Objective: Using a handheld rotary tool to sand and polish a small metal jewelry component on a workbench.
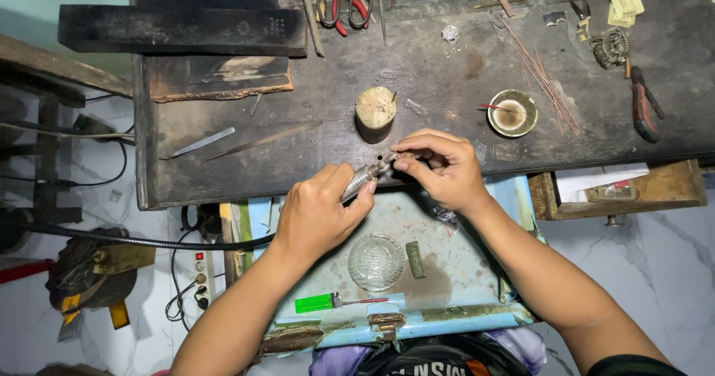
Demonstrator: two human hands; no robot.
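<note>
One rotary handpiece (pixel 363 176) — its single black flexible shaft (pixel 134 240) trailing away on the left — lies in the left hand (pixel 316 216), fingers wrapped tight around it. The right hand (pixel 439 169) pinches one small metal piece (pixel 401 157) between thumb and fingertips at the tool's tip, just below one wooden peg (pixel 375 112) on the dark workbench (pixel 447 78). Two tweezers (pixel 238 141) lie left.

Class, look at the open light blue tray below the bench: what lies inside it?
In the tray: a glass dish, a small dark block and a green lighter. The hands hide its far end.
</note>
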